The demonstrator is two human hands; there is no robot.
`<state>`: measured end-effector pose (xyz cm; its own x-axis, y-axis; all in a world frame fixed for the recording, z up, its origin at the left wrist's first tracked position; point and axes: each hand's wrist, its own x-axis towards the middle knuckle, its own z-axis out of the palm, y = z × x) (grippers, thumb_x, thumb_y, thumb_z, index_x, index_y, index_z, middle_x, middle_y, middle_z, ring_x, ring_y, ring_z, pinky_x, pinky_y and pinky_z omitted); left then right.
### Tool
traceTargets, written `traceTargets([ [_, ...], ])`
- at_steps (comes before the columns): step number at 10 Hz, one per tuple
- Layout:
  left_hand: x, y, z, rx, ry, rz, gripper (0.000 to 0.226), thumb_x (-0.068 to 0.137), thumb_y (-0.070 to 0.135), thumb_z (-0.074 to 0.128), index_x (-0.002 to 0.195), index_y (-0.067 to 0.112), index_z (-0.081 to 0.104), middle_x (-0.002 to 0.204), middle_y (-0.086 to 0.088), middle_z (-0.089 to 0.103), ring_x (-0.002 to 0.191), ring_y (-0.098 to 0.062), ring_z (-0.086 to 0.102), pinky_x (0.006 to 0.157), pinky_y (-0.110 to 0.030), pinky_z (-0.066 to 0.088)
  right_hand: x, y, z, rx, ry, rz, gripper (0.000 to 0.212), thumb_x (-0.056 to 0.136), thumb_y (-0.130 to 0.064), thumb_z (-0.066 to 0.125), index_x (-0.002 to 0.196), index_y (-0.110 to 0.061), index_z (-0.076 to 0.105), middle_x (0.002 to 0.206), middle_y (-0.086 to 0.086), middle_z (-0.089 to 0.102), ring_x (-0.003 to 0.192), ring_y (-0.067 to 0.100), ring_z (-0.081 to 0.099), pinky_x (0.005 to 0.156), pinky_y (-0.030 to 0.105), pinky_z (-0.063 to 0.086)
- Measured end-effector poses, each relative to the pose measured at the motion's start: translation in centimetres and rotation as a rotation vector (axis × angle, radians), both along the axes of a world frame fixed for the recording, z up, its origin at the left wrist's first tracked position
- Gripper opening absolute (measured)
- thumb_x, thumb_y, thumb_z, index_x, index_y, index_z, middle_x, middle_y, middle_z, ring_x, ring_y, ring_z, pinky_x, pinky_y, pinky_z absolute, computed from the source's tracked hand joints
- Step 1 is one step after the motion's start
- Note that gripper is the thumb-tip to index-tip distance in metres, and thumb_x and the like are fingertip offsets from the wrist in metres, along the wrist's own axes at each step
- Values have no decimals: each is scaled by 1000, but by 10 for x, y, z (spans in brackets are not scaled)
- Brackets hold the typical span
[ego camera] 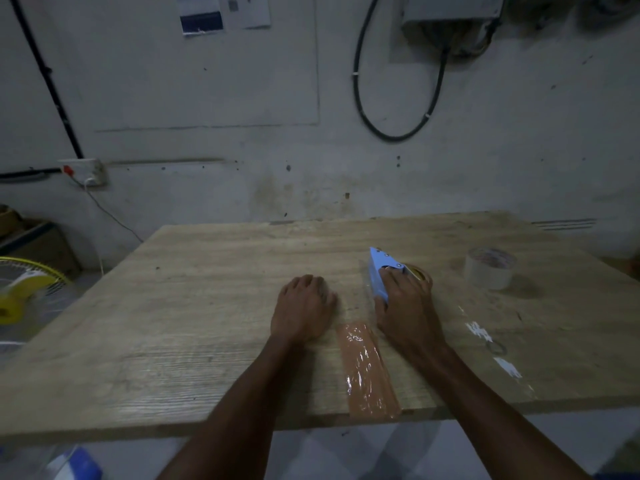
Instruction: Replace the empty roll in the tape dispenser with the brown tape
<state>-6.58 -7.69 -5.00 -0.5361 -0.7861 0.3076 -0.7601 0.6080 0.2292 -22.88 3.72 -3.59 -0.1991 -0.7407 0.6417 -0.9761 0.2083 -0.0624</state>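
Observation:
My right hand (405,306) grips the blue tape dispenser (379,271), which rests on the wooden table (207,306). A brown tape roll (420,273) sits in the dispenser, mostly hidden behind my fingers. A strip of brown tape (367,368) lies stuck on the table, running from below the dispenser to the near edge. My left hand (304,306) rests on the table left of the strip, fingers curled under, holding nothing. A whitish roll (490,268) stands on the table to the far right.
White scraps and a small dark ring (495,348) lie on the table at the right. A yellow fan (20,289) stands on the floor at the left. The wall with a socket (86,173) and cables is behind the table.

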Motion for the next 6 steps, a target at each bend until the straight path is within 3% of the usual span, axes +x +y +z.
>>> traceTargets([
  [2, 1, 1, -1, 12, 14, -14, 53, 98, 50, 31, 134, 16, 51, 142, -8, 52, 133, -25, 43, 112, -41, 30, 1, 2, -3, -8, -21, -35, 39, 72, -21, 62, 108, -6, 67, 103, 11, 71, 97, 35, 65, 95, 48, 44],
  [4, 3, 6, 2, -3, -32, 31, 59, 97, 54, 28, 140, 19, 46, 146, -4, 49, 138, -23, 39, 116, -49, 18, 5, 6, 2, 6, -12, -73, 37, 74, -27, 61, 107, -12, 66, 102, 6, 68, 101, 34, 59, 93, 47, 41],
  [6, 4, 11, 7, -136, -60, 8, 61, 93, 53, 35, 146, 23, 39, 152, 0, 42, 143, -22, 29, 118, -45, 19, 10, 11, 6, 96, 7, -44, 45, 77, -40, 51, 110, -13, 66, 104, 4, 67, 101, 31, 59, 94, 50, 43],
])
